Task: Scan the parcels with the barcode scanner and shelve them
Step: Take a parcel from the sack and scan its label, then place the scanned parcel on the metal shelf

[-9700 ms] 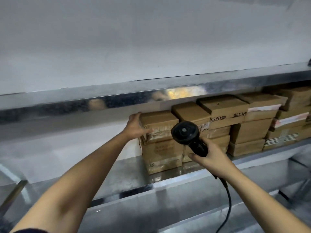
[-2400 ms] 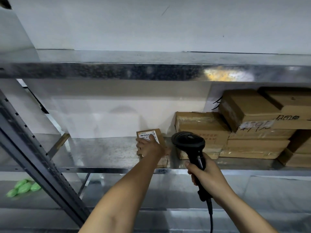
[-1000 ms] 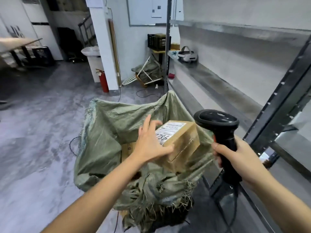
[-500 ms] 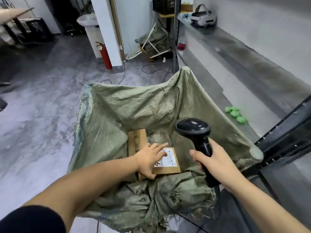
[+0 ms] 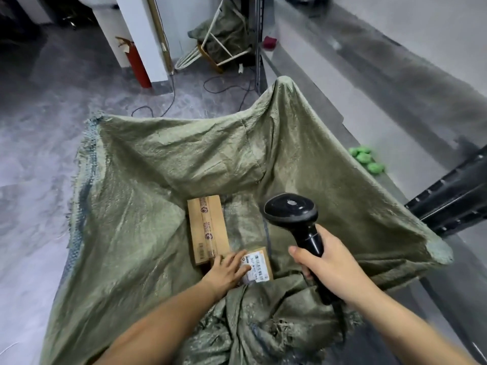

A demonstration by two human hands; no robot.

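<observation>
1. The left hand (image 5: 228,270) is laid flat on the small brown cardboard parcel with a white barcode label (image 5: 257,266); the fingers are spread and nearly straight across its top and left edge, and no closed grip is seen.
2. The right hand (image 5: 329,262) is wrapped round the handle of the black handheld barcode scanner (image 5: 292,216). The scanner head is held above the sack, beyond and to the right of the small parcel; its window cannot be seen.
3. The small parcel is found low in the wide green woven sack (image 5: 158,180), label upward, touching a longer brown carton sealed with printed tape (image 5: 207,230) just beyond it.
4. Handling, as judged: the small parcel is taken to be light and stiff-sided, liftable in one hand. A pinch across its two long sides is advised, so the label is kept uncovered for scanning.
5. Loose sack folds at the near rim may catch the parcel on lifting.
6. Outward: a dark perforated shelf upright (image 5: 453,206) at right, small green objects (image 5: 365,159) on a lower metal shelf (image 5: 382,106), and a red fire extinguisher (image 5: 135,63) on the grey floor.
</observation>
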